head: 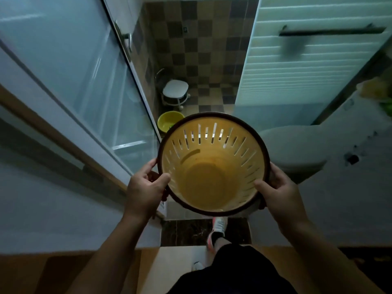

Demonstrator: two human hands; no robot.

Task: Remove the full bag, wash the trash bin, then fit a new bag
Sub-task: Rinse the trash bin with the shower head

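Note:
I hold a round yellow trash bin [212, 166] with a dark brown rim and slotted walls in front of me, its mouth facing up at the camera. Its inside is bare, with no bag in it. My left hand [146, 187] grips the rim on the left, thumb inside the bin. My right hand [280, 187] grips the rim on the right, thumb also over the edge. I stand at the threshold of a dim bathroom.
A glass door [89, 81] stands open on the left. Ahead on the checked tile floor are a yellow basin [167, 122] and a white stool [175, 90]. A closed toilet [292, 149] sits to the right, under a wall with a dark towel bar [331, 30].

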